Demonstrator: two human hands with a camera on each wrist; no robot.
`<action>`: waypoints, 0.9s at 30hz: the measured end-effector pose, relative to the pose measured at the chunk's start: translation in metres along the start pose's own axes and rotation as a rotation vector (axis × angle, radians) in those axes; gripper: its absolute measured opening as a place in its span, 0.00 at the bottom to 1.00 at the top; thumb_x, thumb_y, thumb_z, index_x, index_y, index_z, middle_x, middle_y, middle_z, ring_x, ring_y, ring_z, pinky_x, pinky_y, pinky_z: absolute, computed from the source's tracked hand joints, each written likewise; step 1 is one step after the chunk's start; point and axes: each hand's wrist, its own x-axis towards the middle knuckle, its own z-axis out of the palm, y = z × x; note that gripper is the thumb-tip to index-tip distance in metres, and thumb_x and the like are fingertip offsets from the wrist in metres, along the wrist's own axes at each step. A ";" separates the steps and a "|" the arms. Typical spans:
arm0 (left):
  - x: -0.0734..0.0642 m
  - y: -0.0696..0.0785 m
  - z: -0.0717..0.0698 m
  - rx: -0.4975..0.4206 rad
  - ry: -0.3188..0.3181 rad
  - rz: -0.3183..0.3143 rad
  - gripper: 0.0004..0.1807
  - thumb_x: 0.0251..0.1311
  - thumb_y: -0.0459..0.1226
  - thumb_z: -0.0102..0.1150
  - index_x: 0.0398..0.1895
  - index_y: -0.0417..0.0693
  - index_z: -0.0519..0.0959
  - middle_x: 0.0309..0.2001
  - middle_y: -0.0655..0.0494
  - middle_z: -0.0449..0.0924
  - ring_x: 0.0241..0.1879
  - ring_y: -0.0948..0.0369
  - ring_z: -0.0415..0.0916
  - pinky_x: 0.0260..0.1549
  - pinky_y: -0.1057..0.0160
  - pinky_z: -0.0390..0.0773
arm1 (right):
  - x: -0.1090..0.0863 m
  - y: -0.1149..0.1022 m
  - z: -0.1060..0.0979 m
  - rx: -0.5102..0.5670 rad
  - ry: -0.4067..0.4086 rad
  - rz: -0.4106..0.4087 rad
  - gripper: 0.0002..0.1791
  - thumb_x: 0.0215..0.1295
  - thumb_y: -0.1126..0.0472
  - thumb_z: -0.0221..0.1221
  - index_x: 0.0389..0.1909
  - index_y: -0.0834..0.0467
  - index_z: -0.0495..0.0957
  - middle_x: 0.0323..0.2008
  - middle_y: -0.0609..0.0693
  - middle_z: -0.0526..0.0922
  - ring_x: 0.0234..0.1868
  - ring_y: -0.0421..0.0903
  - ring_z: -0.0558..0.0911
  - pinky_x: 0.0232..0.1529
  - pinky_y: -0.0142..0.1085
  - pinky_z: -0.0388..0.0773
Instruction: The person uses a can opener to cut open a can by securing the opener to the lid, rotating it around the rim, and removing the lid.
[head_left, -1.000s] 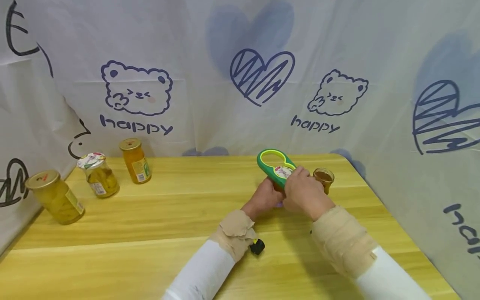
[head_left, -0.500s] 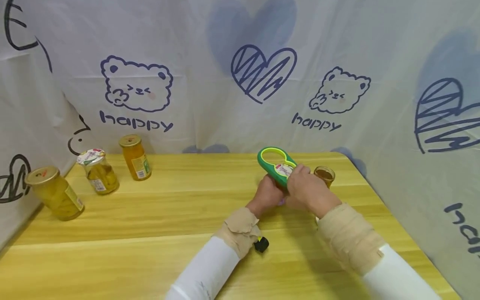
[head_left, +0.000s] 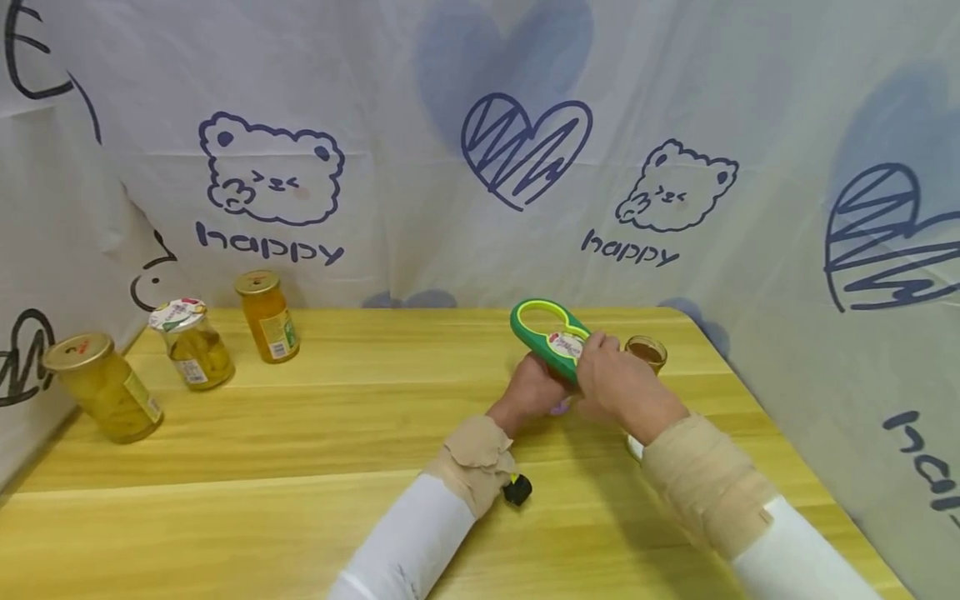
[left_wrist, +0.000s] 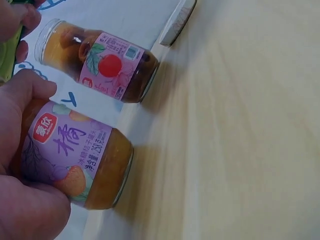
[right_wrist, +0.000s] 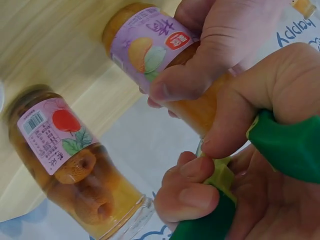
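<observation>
Left hand wrapped round a purple-labelled jar, thumb and fingers curled on either side; right hand gripping the near end of a green opener. The jar sits between the two hands, right of centre over the bench; whether its base touches the wood cannot be told. In the head view its printed lid shows within the opener's nearer ring, and the farther ring points toward eleven o'clock.

Handling: the filled glass should prove rigid, fairly heavy and breakable, slick where bare or wet. The paper label probably gives the surer hold, with the palm kept below the neck. The opener looks stiff and light, best taken at its handle end, as here.

Surroundings, by clock from the held jar: nearby at two o'clock, a lidless cherry-labelled jar; at four o'clock, a white disc, perhaps a lid, partly hidden by the right wrist in the head view. Well apart, at nine to ten o'clock, stand a yellow jar, a white-lidded jar and an orange jar.
</observation>
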 end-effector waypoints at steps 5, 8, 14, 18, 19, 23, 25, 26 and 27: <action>0.003 -0.002 -0.005 -0.011 -0.059 0.064 0.26 0.60 0.28 0.67 0.64 0.38 0.77 0.61 0.41 0.83 0.57 0.60 0.80 0.59 0.71 0.78 | 0.001 0.003 0.002 -0.016 0.038 -0.013 0.42 0.52 0.59 0.63 0.61 0.84 0.60 0.41 0.72 0.77 0.30 0.57 0.80 0.30 0.51 0.85; 0.003 -0.003 -0.009 -0.038 -0.096 0.055 0.27 0.59 0.27 0.68 0.64 0.38 0.77 0.62 0.40 0.82 0.56 0.59 0.80 0.56 0.69 0.79 | 0.000 0.004 0.004 -0.022 0.052 -0.025 0.43 0.54 0.58 0.63 0.62 0.83 0.60 0.42 0.72 0.77 0.31 0.57 0.80 0.30 0.51 0.84; 0.004 -0.007 -0.012 -0.081 -0.174 0.039 0.30 0.59 0.26 0.67 0.66 0.40 0.75 0.65 0.41 0.79 0.57 0.63 0.77 0.57 0.69 0.78 | -0.003 0.009 0.007 -0.031 0.057 -0.025 0.43 0.56 0.57 0.63 0.65 0.81 0.61 0.45 0.73 0.79 0.34 0.57 0.81 0.33 0.51 0.85; 0.006 -0.006 -0.012 -0.063 -0.205 0.036 0.31 0.59 0.27 0.68 0.68 0.43 0.73 0.66 0.44 0.78 0.62 0.59 0.77 0.64 0.64 0.77 | -0.003 0.013 0.009 -0.020 0.077 -0.023 0.41 0.55 0.58 0.62 0.64 0.79 0.62 0.44 0.71 0.79 0.32 0.57 0.80 0.32 0.51 0.84; 0.006 -0.006 -0.012 -0.059 -0.210 0.035 0.32 0.59 0.27 0.68 0.68 0.44 0.73 0.66 0.45 0.78 0.62 0.59 0.77 0.64 0.64 0.77 | -0.003 0.014 0.010 -0.013 0.080 -0.022 0.39 0.55 0.58 0.62 0.63 0.78 0.63 0.43 0.70 0.79 0.32 0.56 0.79 0.32 0.50 0.84; 0.007 -0.008 -0.013 -0.055 -0.212 0.033 0.31 0.59 0.28 0.69 0.67 0.46 0.74 0.66 0.46 0.78 0.61 0.60 0.77 0.64 0.63 0.77 | -0.003 0.018 0.011 0.007 0.088 -0.034 0.35 0.55 0.60 0.61 0.61 0.75 0.64 0.41 0.67 0.79 0.29 0.54 0.78 0.27 0.48 0.82; 0.007 -0.009 -0.014 -0.051 -0.217 0.025 0.31 0.59 0.29 0.70 0.66 0.46 0.75 0.65 0.47 0.78 0.59 0.62 0.77 0.63 0.64 0.77 | -0.002 0.019 0.012 0.010 0.083 -0.042 0.35 0.56 0.60 0.62 0.60 0.74 0.64 0.41 0.67 0.79 0.28 0.54 0.78 0.26 0.47 0.82; 0.007 -0.009 -0.014 -0.047 -0.221 0.021 0.30 0.58 0.29 0.70 0.66 0.47 0.75 0.65 0.47 0.79 0.59 0.63 0.77 0.63 0.65 0.77 | -0.002 0.020 0.012 0.008 0.079 -0.046 0.35 0.56 0.60 0.62 0.61 0.74 0.63 0.41 0.67 0.79 0.28 0.53 0.78 0.26 0.46 0.82; 0.007 -0.010 -0.014 -0.044 -0.229 0.019 0.30 0.58 0.29 0.70 0.66 0.47 0.75 0.65 0.47 0.79 0.58 0.63 0.77 0.63 0.65 0.77 | -0.003 0.021 0.013 0.008 0.074 -0.048 0.35 0.56 0.60 0.62 0.61 0.74 0.63 0.42 0.67 0.79 0.29 0.53 0.78 0.27 0.46 0.82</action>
